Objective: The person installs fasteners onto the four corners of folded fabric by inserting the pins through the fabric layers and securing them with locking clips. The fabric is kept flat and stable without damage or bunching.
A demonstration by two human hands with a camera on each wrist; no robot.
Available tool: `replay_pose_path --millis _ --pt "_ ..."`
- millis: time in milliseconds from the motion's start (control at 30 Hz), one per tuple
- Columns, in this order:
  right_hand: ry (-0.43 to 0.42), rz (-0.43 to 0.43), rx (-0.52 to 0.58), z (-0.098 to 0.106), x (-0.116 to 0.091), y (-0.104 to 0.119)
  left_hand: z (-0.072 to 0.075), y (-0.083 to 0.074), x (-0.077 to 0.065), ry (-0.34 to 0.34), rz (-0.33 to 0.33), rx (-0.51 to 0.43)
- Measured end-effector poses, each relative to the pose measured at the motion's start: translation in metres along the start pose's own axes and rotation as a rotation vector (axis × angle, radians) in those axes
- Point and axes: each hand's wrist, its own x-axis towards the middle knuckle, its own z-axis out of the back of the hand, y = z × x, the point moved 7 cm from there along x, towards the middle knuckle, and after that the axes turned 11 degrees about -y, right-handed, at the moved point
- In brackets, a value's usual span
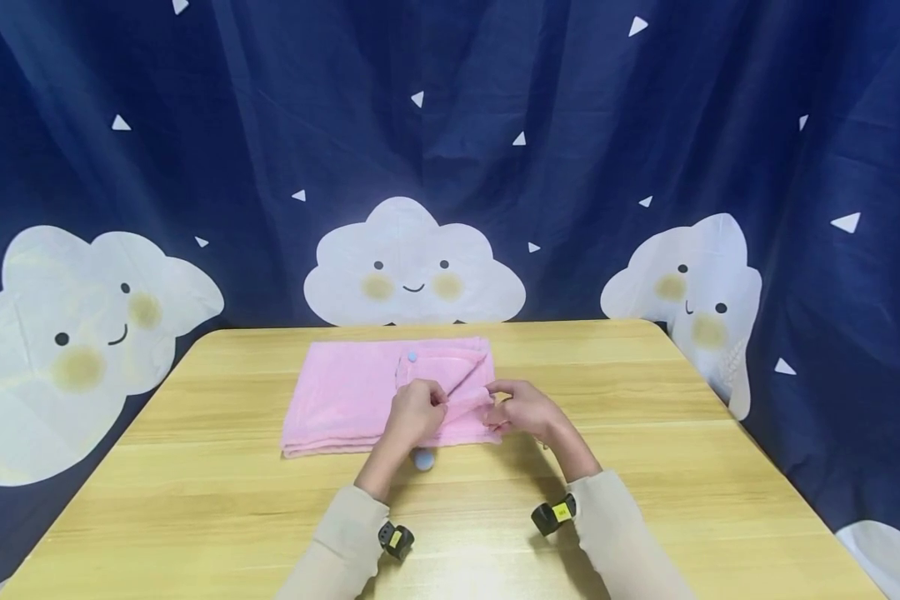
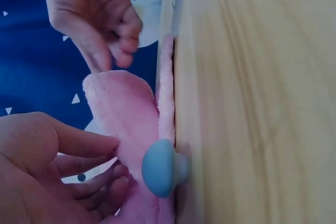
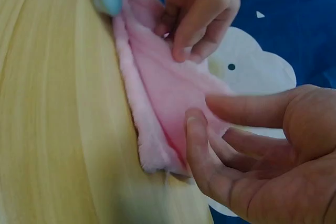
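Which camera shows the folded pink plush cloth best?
The head view: it takes in the folded pink plush cloth from end to end. The left wrist view shows only a lifted part and an edge; the right wrist view, one end close up.

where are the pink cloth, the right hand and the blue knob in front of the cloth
Pink cloth (image 1: 345, 387), head view: flat left part.
Right hand (image 1: 525, 408), head view: back of hand.
Blue knob (image 1: 423, 459), head view: rounded top.
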Motion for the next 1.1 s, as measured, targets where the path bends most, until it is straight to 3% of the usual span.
replay_pose_path --millis 200,367,567,867,1100 --pt "-0.092 0.049 -0.008 0.002 0.003 -0.001 -0.002 -0.006 -0.002 0.095 -0.025 0.012" --pt "-0.128 0.054 0.020 0.002 0.003 0.000 -0.008 -0.014 -0.005 0.156 -0.036 -0.052" --pt "-0.130 0.070 0.015 0.002 0.004 0.000 -0.011 -0.021 -0.006 0.105 -0.041 -0.141" --pt "-0.124 0.061 0.003 0.001 0.003 0.001 -0.013 -0.018 -0.003 0.008 -0.042 -0.128" --pt "-0.142 0.060 -0.012 0.007 0.000 0.009 -0.012 -0.013 -0.001 -0.020 -0.025 -0.147"
